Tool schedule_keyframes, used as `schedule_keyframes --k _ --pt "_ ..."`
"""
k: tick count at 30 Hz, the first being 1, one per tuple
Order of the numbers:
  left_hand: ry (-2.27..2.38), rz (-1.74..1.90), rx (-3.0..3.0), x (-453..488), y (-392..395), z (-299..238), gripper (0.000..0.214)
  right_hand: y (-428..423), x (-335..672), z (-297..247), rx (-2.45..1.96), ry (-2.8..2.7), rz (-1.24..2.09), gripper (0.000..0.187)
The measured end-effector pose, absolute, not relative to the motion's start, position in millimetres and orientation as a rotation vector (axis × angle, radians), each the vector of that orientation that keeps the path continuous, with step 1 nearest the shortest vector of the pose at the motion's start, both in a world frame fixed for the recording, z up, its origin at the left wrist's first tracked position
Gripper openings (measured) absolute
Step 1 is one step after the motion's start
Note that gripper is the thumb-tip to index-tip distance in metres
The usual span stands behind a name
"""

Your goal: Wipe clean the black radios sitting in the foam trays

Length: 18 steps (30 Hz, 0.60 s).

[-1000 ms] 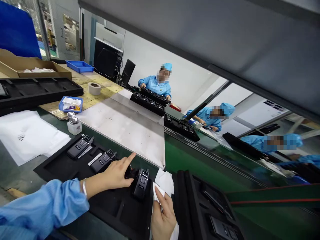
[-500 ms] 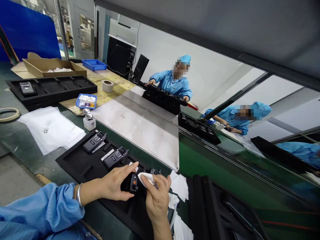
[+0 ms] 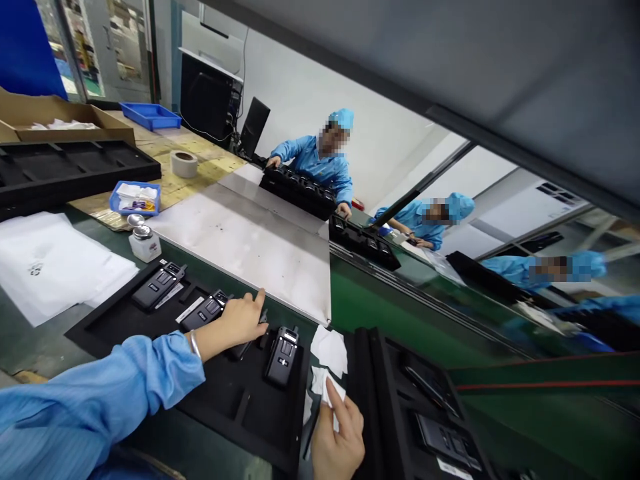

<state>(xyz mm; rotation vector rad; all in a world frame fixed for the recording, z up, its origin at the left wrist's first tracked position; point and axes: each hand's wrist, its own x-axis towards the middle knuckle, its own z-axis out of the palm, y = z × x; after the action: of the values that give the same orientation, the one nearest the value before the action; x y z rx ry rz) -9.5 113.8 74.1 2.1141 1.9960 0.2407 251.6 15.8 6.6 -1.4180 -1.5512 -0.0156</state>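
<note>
resting in the black tray (image 3: pixel 270 419): radios (image 3: pixel 282 361), left hand (image 3: pixel 240 324) over one, grip unclear; right hand (image 3: pixel 341 440) pinching white cloth (image 3: pixel 340 392)

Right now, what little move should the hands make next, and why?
Perhaps the right hand should bring its small white wipe toward the black handheld radio beneath the left hand: the wipe is pinched but touches no radio.

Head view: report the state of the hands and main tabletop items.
Left hand: over a device, grip hidden
Right hand: pinching white cloth
Near black tray: uncovered, other devices inside
White bottle: upright, metal lid raised
Cardboard box: open
Small blue tray: open, items inside
Tape roll: lying flat
</note>
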Motion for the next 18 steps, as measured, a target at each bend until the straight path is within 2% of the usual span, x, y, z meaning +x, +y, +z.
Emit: schedule_keyframes --k 3,8,11,16,18 --pt "1.988 0.238 2.178 12 116 77 0.083 0 253 -2 -1.431 -1.508 -0.012 0.03" --pt "1.845 0.188 2.248 67 110 72 0.103 -8 243 1 -1.424 -1.565 -0.024 0.031" --pt "1.828 0.156 2.195 91 116 68 0.104 -8 237 8 -1.382 -1.633 -0.019 0.032" --pt "1.765 0.247 2.18 80 110 72 0.102 -4 250 16 -1.345 -1.578 -0.005 0.03" --pt "1.605 0.412 2.202 63 94 72 0.104 1 258 21 -1.343 -1.546 0.022 0.03"
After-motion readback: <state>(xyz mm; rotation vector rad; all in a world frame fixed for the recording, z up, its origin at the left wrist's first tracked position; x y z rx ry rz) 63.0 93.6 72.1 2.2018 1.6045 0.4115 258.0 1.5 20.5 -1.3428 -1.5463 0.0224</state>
